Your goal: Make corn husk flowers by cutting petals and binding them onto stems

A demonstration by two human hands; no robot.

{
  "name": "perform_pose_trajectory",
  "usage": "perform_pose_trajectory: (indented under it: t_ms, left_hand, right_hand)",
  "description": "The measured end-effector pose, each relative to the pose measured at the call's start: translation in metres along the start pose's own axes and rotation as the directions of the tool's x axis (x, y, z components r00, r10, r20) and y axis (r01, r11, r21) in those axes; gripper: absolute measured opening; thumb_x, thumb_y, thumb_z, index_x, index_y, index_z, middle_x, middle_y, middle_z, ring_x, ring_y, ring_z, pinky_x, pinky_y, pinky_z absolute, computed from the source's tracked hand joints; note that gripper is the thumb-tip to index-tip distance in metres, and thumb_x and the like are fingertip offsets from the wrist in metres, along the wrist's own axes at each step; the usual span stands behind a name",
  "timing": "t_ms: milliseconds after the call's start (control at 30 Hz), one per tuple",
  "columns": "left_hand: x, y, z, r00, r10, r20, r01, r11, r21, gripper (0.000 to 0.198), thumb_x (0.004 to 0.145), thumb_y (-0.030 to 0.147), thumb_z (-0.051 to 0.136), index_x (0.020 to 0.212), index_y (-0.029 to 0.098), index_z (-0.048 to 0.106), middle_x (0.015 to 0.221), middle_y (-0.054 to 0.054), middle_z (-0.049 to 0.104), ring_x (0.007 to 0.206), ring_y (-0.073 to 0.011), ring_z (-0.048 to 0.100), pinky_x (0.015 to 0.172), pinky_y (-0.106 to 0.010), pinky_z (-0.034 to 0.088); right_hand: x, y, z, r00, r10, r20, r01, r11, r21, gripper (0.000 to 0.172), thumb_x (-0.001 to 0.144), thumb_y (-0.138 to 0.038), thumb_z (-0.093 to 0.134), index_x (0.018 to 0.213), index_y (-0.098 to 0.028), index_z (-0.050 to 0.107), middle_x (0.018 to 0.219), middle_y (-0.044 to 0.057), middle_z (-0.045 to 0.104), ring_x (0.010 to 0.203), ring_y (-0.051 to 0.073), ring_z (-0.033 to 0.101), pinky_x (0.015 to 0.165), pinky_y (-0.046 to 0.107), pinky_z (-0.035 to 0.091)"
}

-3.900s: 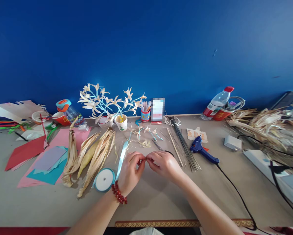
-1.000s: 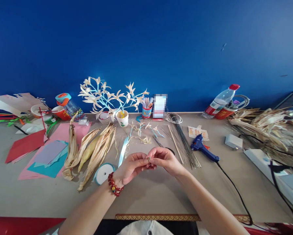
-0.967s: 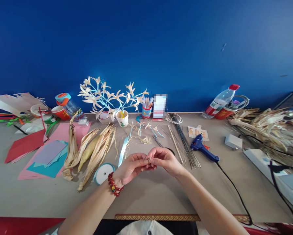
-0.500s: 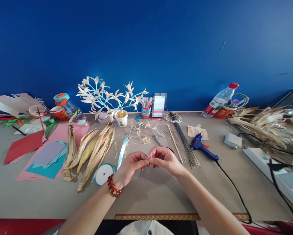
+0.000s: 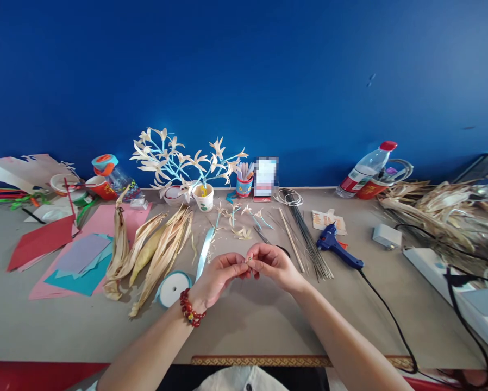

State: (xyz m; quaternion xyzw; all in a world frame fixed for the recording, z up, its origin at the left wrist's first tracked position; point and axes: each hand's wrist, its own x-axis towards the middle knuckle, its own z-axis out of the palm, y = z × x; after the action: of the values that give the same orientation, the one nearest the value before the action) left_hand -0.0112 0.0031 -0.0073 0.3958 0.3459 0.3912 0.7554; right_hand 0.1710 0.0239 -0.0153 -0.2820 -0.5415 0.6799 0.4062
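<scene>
My left hand (image 5: 220,276), with a red bead bracelet at the wrist, has its thumb and fingers pinched together above the middle of the table. Fingertip to fingertip with it, my right hand (image 5: 273,265) is pinched too. A tiny object (image 5: 249,259) shows between the fingertips, too small to name. Beyond the hands lie small husk flowers (image 5: 242,233) on thin stems. Left of my left hand are a spool of light blue ribbon (image 5: 174,289) and a strip of blue ribbon (image 5: 204,253). Scissors (image 5: 262,234) lie just behind my right hand.
Corn husks (image 5: 162,260) and coloured paper (image 5: 81,254) lie left. Husk flowers on blue branches stand in a white cup (image 5: 204,198). Dark wires (image 5: 309,239), a blue glue gun (image 5: 337,247), a power strip (image 5: 431,271), a bottle (image 5: 364,171) and more husks (image 5: 443,212) are on the right.
The fingertips have shifted slightly against each other, and the tiny object between them shows a little differently. The whole view has moved very slightly.
</scene>
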Motion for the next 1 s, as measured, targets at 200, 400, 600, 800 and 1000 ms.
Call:
perform_pose_trajectory:
  t_ms: [200,400,600,800,1000]
  left_hand:
    - [-0.001,-0.004,0.001,1.000,0.013,0.015,-0.012,1.000,-0.015,0.024,0.076,0.036,0.078,0.077,0.015,0.067,0.078,-0.005,0.067,0.083,-0.0185,0.063,0.081,-0.030,0.045]
    - [0.001,-0.007,0.001,0.993,0.094,-0.066,-0.092,0.995,0.038,0.021,0.077,0.035,0.076,0.077,0.016,0.065,0.073,-0.001,0.063,0.076,-0.0140,0.056,0.078,-0.027,0.042]
    - [0.006,-0.015,-0.007,0.971,0.168,-0.170,-0.140,0.976,0.165,0.024,0.078,0.040,0.074,0.076,0.018,0.064,0.073,0.000,0.061,0.075,-0.0143,0.054,0.075,-0.027,0.042]
    - [0.003,-0.016,-0.003,0.983,0.161,-0.087,-0.129,0.945,0.301,0.024,0.083,0.041,0.069,0.076,0.019,0.063,0.075,-0.001,0.061,0.077,-0.0149,0.054,0.077,-0.026,0.043]
    - [0.003,-0.020,-0.001,0.984,0.156,-0.084,-0.121,0.939,0.320,0.023,0.084,0.040,0.068,0.078,0.019,0.062,0.076,-0.001,0.062,0.077,-0.0153,0.053,0.077,-0.026,0.043]
  right_hand:
    - [-0.001,-0.003,0.000,1.000,-0.003,0.019,0.003,1.000,0.002,0.028,0.085,-0.040,0.074,0.087,-0.015,0.060,0.068,0.000,0.065,0.060,0.011,0.060,0.056,0.023,0.048]
    - [-0.002,-0.019,0.002,0.998,-0.054,-0.008,0.048,0.934,-0.355,0.024,0.090,-0.040,0.066,0.090,-0.015,0.063,0.074,0.003,0.068,0.063,0.013,0.062,0.058,0.023,0.050]
    - [-0.045,-0.076,-0.054,0.960,-0.224,-0.166,-0.004,0.583,-0.812,0.048,0.094,-0.038,0.058,0.139,-0.024,0.050,0.124,0.012,0.065,0.096,0.021,0.067,0.077,0.030,0.057]
    - [-0.113,-0.060,-0.153,0.698,-0.358,-0.620,-0.600,0.182,-0.779,0.036,0.091,-0.044,0.054,0.118,-0.022,0.064,0.119,0.012,0.066,0.101,0.030,0.067,0.084,0.042,0.054]
    - [-0.117,-0.027,-0.181,0.798,-0.203,-0.568,-0.594,-0.100,-0.798,0.039,0.089,-0.035,0.055,0.124,-0.019,0.062,0.130,0.016,0.060,0.116,0.033,0.058,0.095,0.042,0.047]
